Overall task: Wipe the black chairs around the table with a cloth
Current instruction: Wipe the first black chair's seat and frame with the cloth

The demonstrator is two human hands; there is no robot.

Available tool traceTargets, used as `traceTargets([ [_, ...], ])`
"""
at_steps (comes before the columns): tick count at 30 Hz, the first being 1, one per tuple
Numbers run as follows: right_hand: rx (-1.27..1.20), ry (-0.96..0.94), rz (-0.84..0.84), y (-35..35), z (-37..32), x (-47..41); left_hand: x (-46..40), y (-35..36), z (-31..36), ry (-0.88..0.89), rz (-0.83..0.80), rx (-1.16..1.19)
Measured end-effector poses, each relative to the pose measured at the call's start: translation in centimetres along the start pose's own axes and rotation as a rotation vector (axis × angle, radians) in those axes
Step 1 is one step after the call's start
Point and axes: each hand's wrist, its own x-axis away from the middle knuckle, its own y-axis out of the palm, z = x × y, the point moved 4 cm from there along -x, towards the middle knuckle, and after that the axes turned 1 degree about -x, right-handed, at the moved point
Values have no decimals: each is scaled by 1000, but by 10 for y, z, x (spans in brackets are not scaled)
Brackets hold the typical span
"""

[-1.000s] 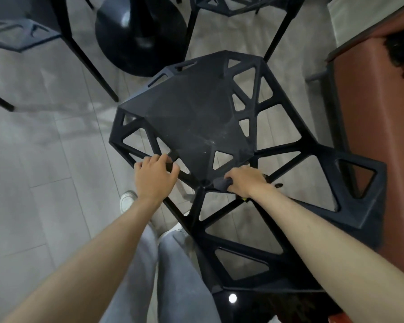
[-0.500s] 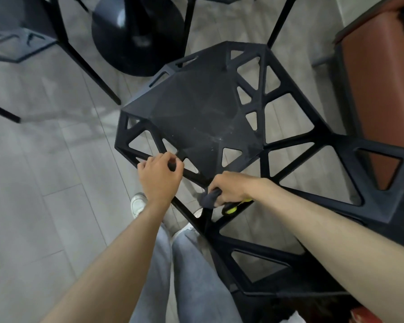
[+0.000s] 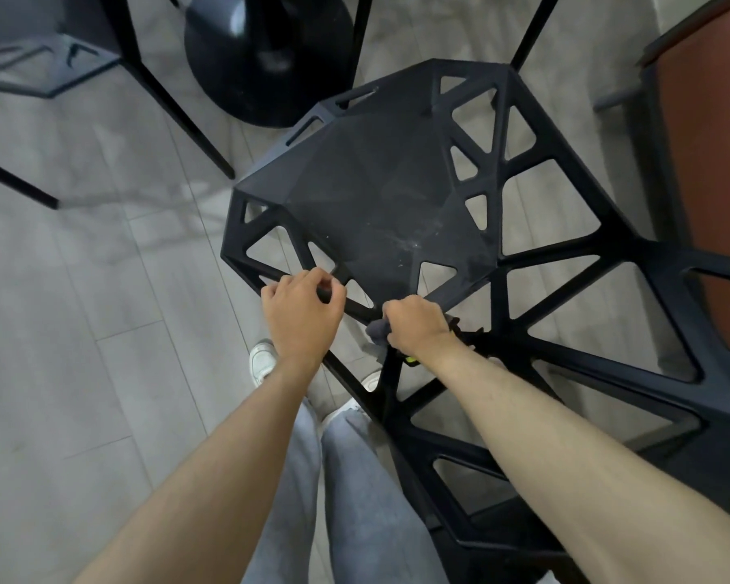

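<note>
A black chair (image 3: 380, 204) with triangular cut-outs fills the middle of the head view, its dusty seat facing me. My left hand (image 3: 302, 318) grips a strut on the chair's near-left edge, fingers curled round it. My right hand (image 3: 416, 324) holds a dark grey cloth (image 3: 378, 330) bunched against the strut where seat meets backrest; a bit of yellow-green shows under the wrist. Most of the cloth is hidden by the hand.
The round black table base (image 3: 270, 56) stands on the grey tiled floor beyond the chair. Another black chair (image 3: 51, 73) sits at the upper left with thin legs. A red-brown cabinet (image 3: 709, 183) borders the right side. My legs and white shoes are below.
The view has shifted slightly and both hands have slid a little along the struts. The right hand with the cloth has worked around the joint near the seat's rear corner.
</note>
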Motion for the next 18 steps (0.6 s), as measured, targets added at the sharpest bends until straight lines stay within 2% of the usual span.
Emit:
traceTargets([
  [4, -68, -21, -59, -1, -2, 10, 1, -2, 2, -6, -14, 9],
  [9, -129, -183, -233, -34, -31, 57, 2, -5, 3, -11, -34, 30],
  [13, -39, -162, -134, -43, -53, 97, 1, -7, 3, -14, -31, 21],
  [18, -84, -172, -82, -49, -44, 144, 1, -5, 2, -13, -30, 17],
])
